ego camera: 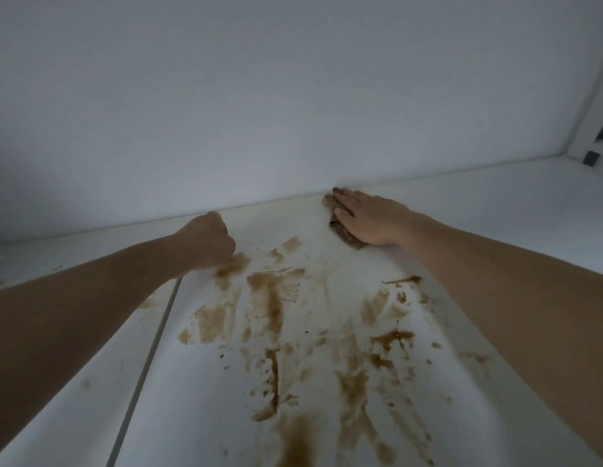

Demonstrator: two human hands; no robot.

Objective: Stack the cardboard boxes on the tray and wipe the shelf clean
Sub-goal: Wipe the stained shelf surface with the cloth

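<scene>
Wiping is under way, far from finished — brown smears [276, 318] cover most of the shelf [495, 210]. Your right hand [371, 219] presses flat on the cloth [344, 235] at the back edge; your left hand [209, 241] is fisted, empty. No boxes or tray in view.

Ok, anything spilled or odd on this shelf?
Yes: brown smears streak the white shelf between both arms. The right hand presses a stained cloth near the back wall; the left hand is a fist.
</scene>
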